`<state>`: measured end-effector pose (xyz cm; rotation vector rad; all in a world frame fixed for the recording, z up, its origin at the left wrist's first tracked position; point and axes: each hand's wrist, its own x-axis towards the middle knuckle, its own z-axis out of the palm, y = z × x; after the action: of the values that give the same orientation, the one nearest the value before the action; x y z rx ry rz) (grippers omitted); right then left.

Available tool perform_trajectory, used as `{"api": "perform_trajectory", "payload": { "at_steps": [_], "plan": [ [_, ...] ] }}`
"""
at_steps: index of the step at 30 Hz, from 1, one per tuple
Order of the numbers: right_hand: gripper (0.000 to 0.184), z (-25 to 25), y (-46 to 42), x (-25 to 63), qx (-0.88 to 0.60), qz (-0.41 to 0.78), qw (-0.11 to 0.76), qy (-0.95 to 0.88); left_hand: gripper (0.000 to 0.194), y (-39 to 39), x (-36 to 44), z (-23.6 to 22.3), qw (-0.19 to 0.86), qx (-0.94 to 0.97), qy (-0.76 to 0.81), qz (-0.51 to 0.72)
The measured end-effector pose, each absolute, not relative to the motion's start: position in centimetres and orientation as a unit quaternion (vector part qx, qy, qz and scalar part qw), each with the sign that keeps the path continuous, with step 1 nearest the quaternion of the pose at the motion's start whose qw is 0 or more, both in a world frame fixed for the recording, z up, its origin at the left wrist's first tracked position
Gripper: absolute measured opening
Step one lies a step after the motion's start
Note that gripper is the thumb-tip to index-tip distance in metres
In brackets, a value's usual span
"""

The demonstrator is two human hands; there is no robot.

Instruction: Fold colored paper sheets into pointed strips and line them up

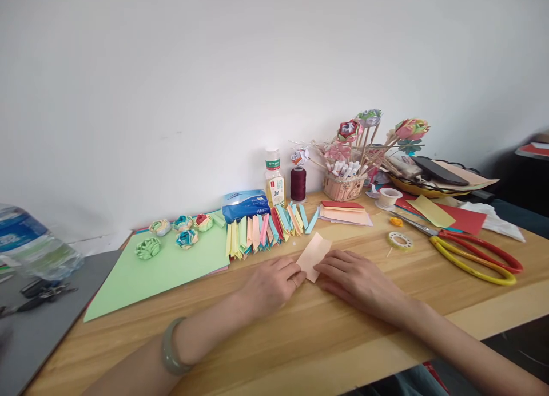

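Note:
A small peach-coloured sheet of paper [315, 254] with a lengthwise crease rests on the wooden table in front of me. My left hand [274, 282] has its fingers curled on the paper's lower left edge; it wears a ring, with a green bangle on the wrist. On the right edge, the bent fingers of my right hand [354, 278] grip the same sheet, thumb hidden beneath. Just beyond stands a row of folded coloured paper strips [257, 233]. A stack of paper slips [346, 214] lies behind my right hand.
Large scissors [472, 258] and a tape roll [400, 240] lie to the right. Folded paper flowers [186, 238] sit on green sheets [171, 276] at left. Along the wall stand a tissue pack [244, 204], a bottle [275, 178], dark red thread [298, 184] and a flower basket [343, 187].

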<state>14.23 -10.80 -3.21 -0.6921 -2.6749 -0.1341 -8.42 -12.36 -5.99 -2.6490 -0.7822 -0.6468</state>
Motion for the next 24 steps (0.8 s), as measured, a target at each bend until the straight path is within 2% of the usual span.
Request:
{"api": "perform_trajectory", "payload": {
  "at_steps": [6, 11, 24],
  "plan": [
    [0.026, -3.2, -10.3, 13.8, -0.231, -0.06, 0.187, -0.953, 0.026, -12.2, -8.6, -5.9, 0.125, -0.927, -0.263, -0.235],
    [0.023, -3.7, -10.2, 13.6, -0.26, -0.002, 0.192, -0.946, 0.026, -12.3, -8.6, -6.0, 0.127, -0.925, -0.258, -0.247],
    [0.015, -4.4, -10.6, 11.8, -0.458, 0.118, 0.18, -0.863, 0.029, -12.2, -8.8, -6.0, 0.101, -0.933, -0.252, -0.236]
  ]
}}
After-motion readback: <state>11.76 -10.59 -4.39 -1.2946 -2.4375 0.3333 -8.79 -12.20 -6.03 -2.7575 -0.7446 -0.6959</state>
